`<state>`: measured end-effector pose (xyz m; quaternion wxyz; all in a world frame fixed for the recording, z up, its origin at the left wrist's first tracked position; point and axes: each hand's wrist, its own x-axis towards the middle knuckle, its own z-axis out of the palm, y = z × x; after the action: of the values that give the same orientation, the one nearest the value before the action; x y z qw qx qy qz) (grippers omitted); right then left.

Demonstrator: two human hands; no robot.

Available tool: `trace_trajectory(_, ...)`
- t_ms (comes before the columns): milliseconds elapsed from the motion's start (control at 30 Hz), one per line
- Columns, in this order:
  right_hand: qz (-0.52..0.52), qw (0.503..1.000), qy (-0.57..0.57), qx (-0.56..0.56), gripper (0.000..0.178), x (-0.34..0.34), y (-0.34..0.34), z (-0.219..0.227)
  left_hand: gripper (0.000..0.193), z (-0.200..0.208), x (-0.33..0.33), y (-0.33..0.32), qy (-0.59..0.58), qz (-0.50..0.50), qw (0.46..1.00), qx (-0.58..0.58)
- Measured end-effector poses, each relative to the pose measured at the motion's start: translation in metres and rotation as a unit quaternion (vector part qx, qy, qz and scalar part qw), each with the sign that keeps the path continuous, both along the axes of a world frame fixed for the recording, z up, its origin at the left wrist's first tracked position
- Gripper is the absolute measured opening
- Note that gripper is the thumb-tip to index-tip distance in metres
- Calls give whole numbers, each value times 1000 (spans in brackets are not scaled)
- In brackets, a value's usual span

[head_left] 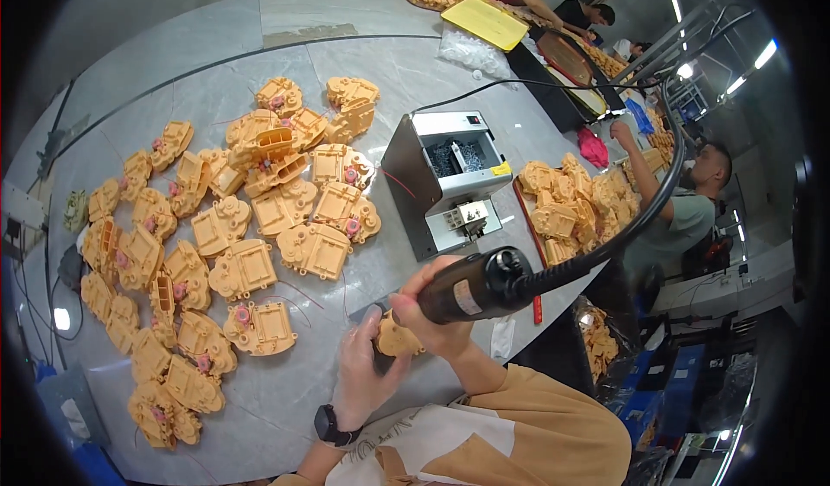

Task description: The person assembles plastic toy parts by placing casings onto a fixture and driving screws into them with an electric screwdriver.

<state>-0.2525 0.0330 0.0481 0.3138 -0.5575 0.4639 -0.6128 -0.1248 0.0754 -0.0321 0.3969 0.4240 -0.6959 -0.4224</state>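
Observation:
My right hand (pixel 443 330) is wrapped round a thick black electric screwdriver (pixel 467 289), whose cable leads off to the right. Its tip is hidden behind my hand, over a yellow-orange plastic housing (pixel 398 338). From the left, my left hand (pixel 361 380) holds that housing, thumb and fingers around its edges; a dark block shows beneath it. Just beyond stands a grey screw feeder (pixel 402 179), its open top tray full of small screws. Left of it, many similar plastic housings (pixel 244 268) lie on the grey table, some with pink parts and thin red wires.
To the right of the feeder, more housings (pixel 558 201) are heaped in a red-edged tray. A yellow tray (pixel 484 22) and clear plastic bags (pixel 474 52) lie farther back. A co-worker (pixel 683 218) sits on the right, with other people beyond. A red tool (pixel 537 310) lies near the table edge.

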Motion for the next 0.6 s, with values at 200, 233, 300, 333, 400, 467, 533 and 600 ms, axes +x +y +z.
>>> trace_trajectory(200,-11,995,91,-28,50,-11,2,0,70,1,-6,-6,3,-3,1000,23)
trace_trajectory(233,-25,1000,13,-10,51,-11,6,-2,70,6,-7,-8,-15,0,999,45)
trace_trajectory(300,-17,991,-95,-93,51,-18,14,-4,67,15,-10,-12,-23,-2,997,72)
trace_trajectory(333,-19,980,-153,-122,54,-20,18,0,65,18,-13,-14,-27,-3,994,102)
trace_trajectory(400,-18,966,-213,-148,57,-21,25,13,63,21,-16,-26,17,-10,980,197)
trace_trajectory(467,-22,949,-269,-166,60,-26,29,23,59,12,-13,-22,257,-4,914,313)
trace_trajectory(533,-25,936,-302,-181,59,-38,36,31,57,26,1,-5,297,177,923,167)
trace_trajectory(600,-44,919,-333,-206,57,-55,47,40,55,46,44,26,365,279,887,54)
